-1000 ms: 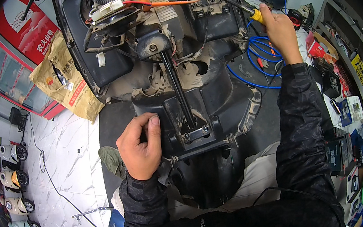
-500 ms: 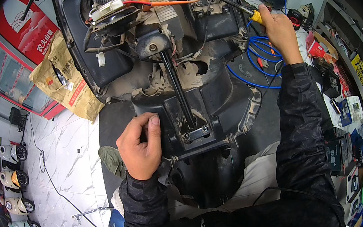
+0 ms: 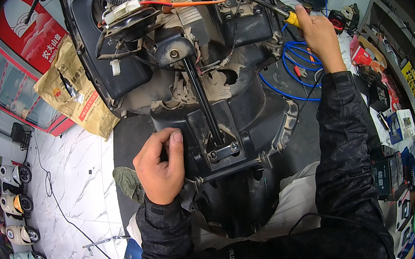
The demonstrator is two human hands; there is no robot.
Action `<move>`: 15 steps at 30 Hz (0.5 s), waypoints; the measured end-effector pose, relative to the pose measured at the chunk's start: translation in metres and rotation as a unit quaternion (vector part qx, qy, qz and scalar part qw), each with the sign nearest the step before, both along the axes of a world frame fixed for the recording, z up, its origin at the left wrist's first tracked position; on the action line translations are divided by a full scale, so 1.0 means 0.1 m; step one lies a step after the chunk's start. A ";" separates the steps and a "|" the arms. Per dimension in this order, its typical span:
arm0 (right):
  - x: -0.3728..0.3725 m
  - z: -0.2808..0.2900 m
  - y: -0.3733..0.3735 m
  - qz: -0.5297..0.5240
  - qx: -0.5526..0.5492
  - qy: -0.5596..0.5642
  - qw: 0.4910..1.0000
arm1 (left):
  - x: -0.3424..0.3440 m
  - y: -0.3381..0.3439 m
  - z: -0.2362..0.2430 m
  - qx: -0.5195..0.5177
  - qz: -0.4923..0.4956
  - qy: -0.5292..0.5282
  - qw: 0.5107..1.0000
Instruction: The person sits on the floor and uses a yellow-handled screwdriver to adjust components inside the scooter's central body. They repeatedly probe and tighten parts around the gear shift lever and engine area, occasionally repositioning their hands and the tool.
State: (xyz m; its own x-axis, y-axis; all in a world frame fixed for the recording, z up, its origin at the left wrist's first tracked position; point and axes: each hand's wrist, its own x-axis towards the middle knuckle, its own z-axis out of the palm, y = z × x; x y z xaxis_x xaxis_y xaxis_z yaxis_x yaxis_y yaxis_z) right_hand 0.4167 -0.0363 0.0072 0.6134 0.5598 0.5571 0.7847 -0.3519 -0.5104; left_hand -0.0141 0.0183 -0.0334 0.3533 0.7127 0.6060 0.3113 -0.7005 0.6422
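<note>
Before me stands a dusty black scooter body (image 3: 263,122) with its inner parts exposed. My right hand (image 3: 318,33) is closed around the yellow handle of what looks like a long screwdriver (image 3: 276,10). Its dark shaft points up and left, with the tip at a dirty recess (image 3: 234,8) on the body's right side. My left hand (image 3: 160,166) is closed, fingers curled and thumb against the forefinger, by the left edge of the front panel; nothing shows in it. Between my hands a black metal tube (image 3: 203,99) runs down to a bolted bracket (image 3: 224,152).
An orange cable (image 3: 217,0) and white connectors (image 3: 123,9) lie across the top. A coiled blue hose (image 3: 290,67) is on the right, near crowded shelves (image 3: 406,63). A brown paper sack (image 3: 79,93) leans at left; small toy-like scooters (image 3: 17,204) line the far left.
</note>
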 end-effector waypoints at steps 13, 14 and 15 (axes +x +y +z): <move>0.01 0.00 0.01 -0.007 -0.003 0.021 1.000 | 0.00 0.00 0.00 0.000 0.002 0.001 1.000; 0.01 0.00 0.00 -0.008 -0.006 0.026 1.000 | 0.00 0.00 0.00 0.003 -0.001 0.000 1.000; 0.02 0.00 0.00 -0.009 -0.009 0.031 0.999 | 0.00 0.00 0.00 0.004 -0.002 -0.002 1.000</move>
State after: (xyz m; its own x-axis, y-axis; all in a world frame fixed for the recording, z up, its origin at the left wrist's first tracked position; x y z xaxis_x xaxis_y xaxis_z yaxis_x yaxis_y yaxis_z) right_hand 0.4189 -0.0358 0.0069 0.6571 0.5581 0.5067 0.7446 -0.3760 -0.5515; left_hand -0.0136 0.0183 -0.0335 0.3530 0.7069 0.6130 0.3064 -0.7064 0.6381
